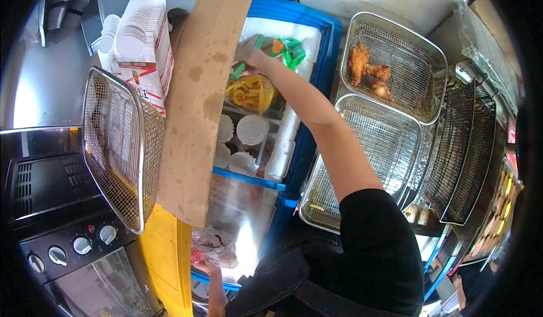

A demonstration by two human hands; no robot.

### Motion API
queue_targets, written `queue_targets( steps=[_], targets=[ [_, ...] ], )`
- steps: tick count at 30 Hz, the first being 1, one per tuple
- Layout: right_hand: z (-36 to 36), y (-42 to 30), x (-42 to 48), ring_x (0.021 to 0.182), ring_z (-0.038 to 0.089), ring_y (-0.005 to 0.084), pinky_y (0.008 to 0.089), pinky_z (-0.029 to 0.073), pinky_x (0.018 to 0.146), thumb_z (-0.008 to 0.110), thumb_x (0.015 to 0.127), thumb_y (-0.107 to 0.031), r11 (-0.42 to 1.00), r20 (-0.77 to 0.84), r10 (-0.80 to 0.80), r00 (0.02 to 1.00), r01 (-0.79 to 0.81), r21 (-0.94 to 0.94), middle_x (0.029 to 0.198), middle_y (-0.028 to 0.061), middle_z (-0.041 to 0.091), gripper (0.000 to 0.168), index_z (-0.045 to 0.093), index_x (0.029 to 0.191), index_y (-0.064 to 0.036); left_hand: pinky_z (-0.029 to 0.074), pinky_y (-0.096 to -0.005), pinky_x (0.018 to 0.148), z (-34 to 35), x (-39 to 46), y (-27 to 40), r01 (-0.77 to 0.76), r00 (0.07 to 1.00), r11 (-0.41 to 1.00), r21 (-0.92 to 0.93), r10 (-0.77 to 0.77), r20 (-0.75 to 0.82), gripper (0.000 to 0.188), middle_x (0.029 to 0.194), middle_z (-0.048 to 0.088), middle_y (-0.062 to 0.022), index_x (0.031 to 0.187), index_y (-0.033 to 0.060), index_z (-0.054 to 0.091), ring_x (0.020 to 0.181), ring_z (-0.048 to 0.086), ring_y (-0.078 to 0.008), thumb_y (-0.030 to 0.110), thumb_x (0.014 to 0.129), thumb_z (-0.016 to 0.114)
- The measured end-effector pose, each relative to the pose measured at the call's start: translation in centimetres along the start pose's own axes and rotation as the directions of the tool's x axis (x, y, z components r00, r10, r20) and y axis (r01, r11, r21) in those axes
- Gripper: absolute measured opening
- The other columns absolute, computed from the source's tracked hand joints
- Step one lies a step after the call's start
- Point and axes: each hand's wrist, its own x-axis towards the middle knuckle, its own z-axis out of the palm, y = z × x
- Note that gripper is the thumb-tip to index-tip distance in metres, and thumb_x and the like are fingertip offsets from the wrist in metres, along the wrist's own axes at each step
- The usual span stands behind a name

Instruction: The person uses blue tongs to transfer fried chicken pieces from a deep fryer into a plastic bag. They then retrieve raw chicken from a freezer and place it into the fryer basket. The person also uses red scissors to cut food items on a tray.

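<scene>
My right hand [251, 58] reaches deep into a blue-framed chest freezer [331, 33], among plastic bags with green strips [292, 52]; its fingers are partly hidden, so its grip is unclear. Just below it lies a yellow bag of ring-shaped food [250, 94]. Lidded clear plastic tubs [252, 129] stand nearer to me in the same opening. At the near end, my left hand [208, 268] grips a clear plastic bag with red printing [220, 251], over the freezer's transparent sliding lid [246, 202].
Right of the freezer, one wire basket [418, 49] holds fried chicken pieces [360, 62], beside another wire basket [382, 134]. A cardboard sheet [191, 105] borders the left side, with a wire basket [123, 147], a box of paper cups [142, 62] and a knobbed oven [80, 245] beyond.
</scene>
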Motion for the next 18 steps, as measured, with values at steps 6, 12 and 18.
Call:
queue_targets(
  steps=[6,12,18],
  targets=[
    [-1.6,-2.0,-3.3,0.078,0.059,0.0277,0.0365,0.049,0.063,0.055,0.073,-0.058,0.885,0.202,0.258,0.945,-0.147,-0.442,0.097,0.0109,0.059,0.066,0.057,0.104,0.001,0.026,-0.0412,0.101,0.1,-0.3,-0.3,-0.082,0.997,0.995,0.064,0.083,-0.002,0.074,0.131,0.031,-0.0192,0.129,-0.0014,0.020,0.119,0.034,-0.0285,0.033,0.078,0.062],
    [0.5,-3.4,-8.3,0.090,0.060,0.0227,0.0322,0.049,0.070,0.065,0.071,-0.029,0.293,0.276,0.278,0.920,0.193,-0.937,0.099,0.0087,0.062,0.036,0.063,0.096,-0.003,0.028,-0.0411,0.099,0.5,0.3,-0.7,-0.138,0.990,0.978,0.156,0.141,-0.005,0.072,0.130,0.032,-0.0193,0.128,-0.0019,0.021,0.118,0.035,-0.0289,0.031,0.078,0.062],
    [1.1,-3.9,-7.6,0.093,0.060,0.0201,0.0311,0.049,0.071,0.058,0.075,-0.014,0.295,0.044,0.114,0.993,0.008,-0.955,0.102,0.0046,0.061,0.022,0.064,0.096,-0.012,0.031,-0.0397,0.096,1.8,-0.1,1.7,-0.120,0.992,0.990,0.077,0.123,-0.036,0.072,0.129,0.035,-0.0189,0.127,-0.0031,0.023,0.115,0.039,-0.0282,0.033,0.078,0.062]
  ],
)
